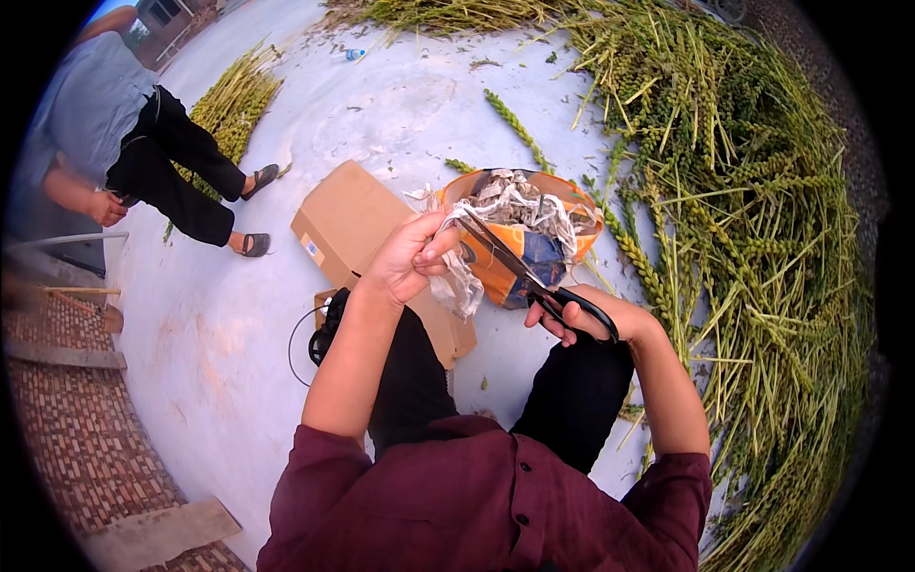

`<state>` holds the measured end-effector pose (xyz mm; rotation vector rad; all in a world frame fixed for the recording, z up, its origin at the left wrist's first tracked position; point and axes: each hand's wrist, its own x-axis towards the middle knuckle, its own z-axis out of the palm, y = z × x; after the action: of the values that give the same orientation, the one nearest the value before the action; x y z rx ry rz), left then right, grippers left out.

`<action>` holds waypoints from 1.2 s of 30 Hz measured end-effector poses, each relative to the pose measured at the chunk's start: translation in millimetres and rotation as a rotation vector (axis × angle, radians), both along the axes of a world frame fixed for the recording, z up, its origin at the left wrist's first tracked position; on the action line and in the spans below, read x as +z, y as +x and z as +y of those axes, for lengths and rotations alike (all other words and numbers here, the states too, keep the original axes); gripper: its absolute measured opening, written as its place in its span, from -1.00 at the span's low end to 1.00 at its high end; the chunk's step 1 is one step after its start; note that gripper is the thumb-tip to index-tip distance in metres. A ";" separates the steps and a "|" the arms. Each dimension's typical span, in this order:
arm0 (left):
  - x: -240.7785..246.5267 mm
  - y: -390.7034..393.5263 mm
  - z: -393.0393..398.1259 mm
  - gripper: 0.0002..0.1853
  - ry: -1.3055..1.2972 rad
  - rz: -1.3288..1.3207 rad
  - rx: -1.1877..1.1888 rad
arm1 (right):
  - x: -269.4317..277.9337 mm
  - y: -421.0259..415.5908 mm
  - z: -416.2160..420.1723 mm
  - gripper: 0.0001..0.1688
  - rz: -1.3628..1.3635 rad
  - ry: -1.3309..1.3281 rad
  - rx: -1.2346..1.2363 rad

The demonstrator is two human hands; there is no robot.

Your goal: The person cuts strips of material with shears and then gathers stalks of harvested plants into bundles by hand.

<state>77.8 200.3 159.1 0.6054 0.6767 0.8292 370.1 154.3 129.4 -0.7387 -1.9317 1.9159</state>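
Note:
My left hand (414, 254) grips a bunched strip of whitish cloth or plastic (460, 287), whose loose end hangs down below the fingers. In my right hand (572, 314) is a pair of black-handled scissors (511, 261). Their blades point up and left, with the tips at the strip just beside my left fingers; whether they cut into it is too small to tell. Behind the scissors stands an orange and blue bag (493, 275), its top open. Crumpled whitish strips (532, 200) fill it, and some droop over its rim.
A flattened cardboard box (357, 207) lies before my knees, next to a black item with a cable (327, 336). Cut sesame-like stalks (743, 236) are heaped along the right. Another person (164, 150) stands at the left by a stalk bundle (232, 118). A bottle (354, 54) lies farther off.

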 end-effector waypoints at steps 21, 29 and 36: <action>-17.3 22.8 -23.2 -0.87 0.315 0.411 -0.197 | -5.5 -1.4 -4.4 -0.01 -0.059 0.030 -0.079; -3.2 13.6 -11.3 -0.84 0.529 0.358 -0.135 | 1.2 -10.7 -20.6 0.01 0.013 -0.181 -0.156; -0.4 9.8 -10.1 -0.84 0.493 0.508 -0.019 | 19.3 -9.4 -33.4 -0.01 0.113 -0.106 -0.206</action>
<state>87.6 190.2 158.6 1.2945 0.9291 0.8340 360.7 120.9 148.7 -0.8069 -1.6303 1.9004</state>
